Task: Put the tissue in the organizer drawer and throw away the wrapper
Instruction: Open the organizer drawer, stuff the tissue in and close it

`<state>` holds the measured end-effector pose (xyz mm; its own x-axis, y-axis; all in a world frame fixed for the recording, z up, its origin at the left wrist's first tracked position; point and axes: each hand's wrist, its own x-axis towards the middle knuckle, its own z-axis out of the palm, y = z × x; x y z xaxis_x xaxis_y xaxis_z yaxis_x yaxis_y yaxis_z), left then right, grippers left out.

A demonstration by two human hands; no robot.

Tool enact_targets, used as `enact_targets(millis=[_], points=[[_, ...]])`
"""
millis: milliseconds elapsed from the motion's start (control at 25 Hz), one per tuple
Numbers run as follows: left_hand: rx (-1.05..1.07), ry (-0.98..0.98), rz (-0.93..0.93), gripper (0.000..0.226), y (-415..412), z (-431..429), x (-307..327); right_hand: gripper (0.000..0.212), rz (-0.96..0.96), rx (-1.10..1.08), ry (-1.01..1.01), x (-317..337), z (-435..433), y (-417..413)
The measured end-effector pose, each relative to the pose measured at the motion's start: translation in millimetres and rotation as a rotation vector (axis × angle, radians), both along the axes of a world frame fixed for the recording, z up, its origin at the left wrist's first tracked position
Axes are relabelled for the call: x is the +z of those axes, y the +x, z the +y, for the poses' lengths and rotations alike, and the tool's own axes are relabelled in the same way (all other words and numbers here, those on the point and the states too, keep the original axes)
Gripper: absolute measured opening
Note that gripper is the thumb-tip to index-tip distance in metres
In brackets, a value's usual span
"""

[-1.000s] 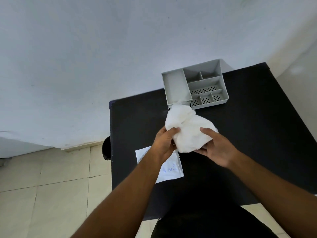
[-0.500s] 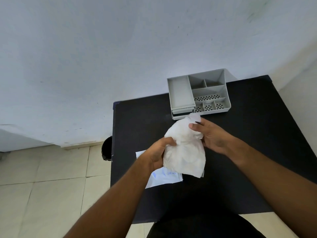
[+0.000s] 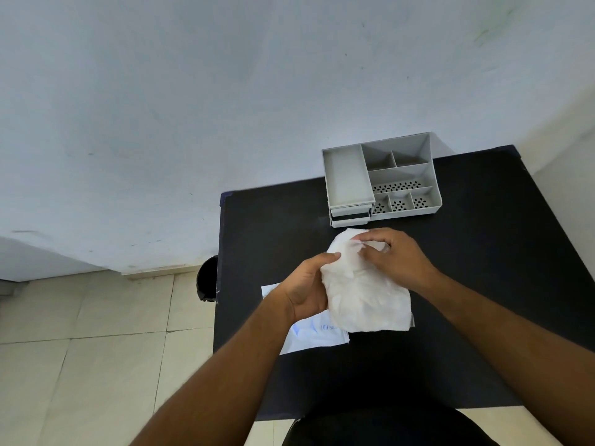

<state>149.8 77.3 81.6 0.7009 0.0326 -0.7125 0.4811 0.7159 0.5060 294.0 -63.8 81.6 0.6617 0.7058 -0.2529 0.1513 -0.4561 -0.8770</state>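
Note:
Both hands hold a crumpled white tissue (image 3: 365,297) above the black table (image 3: 483,284). My left hand (image 3: 309,284) grips its left side. My right hand (image 3: 396,255) pinches its top end, fingers curled into the folds. Under the tissue and my left wrist the white wrapper (image 3: 309,336) with blue print lies flat on the table, partly hidden. The grey organizer (image 3: 380,178) stands at the table's far edge against the wall, and its small drawers (image 3: 351,217) at the front left sit slightly pulled out, just beyond the tissue's top.
A black bin (image 3: 207,278) stands on the tiled floor beside the table's left edge. A pale wall rises behind the table. My dark-clothed lap shows at the bottom of the frame.
My right hand moved from the tissue's right side up to its top end, and the tissue now hangs longer and flatter. The camera tilted, so the table sits lower in view.

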Motion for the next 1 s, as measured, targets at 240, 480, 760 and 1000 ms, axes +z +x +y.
enact_targets(millis=[240, 480, 760, 1000], points=[[0.023, 0.021, 0.024, 0.055, 8.1, 2.4, 1.8, 0.039, -0.305, 0.292, -0.198, 7.1, -7.7, -11.4], [-0.012, 0.126, -0.009, 0.053, 14.3, 13.3, 0.1, 0.037, 0.339, -0.002, 0.113, 20.0, -4.8, -19.3], [-0.205, 0.368, -0.019, 0.043, 27.1, 19.7, 4.8, 0.049, 0.572, -0.174, 0.072, 11.1, 3.5, 0.3], [-0.253, 0.465, 0.048, 0.05, 33.7, 20.7, 4.8, 0.035, 0.551, -0.303, 0.109, 2.8, 11.6, -3.0]])
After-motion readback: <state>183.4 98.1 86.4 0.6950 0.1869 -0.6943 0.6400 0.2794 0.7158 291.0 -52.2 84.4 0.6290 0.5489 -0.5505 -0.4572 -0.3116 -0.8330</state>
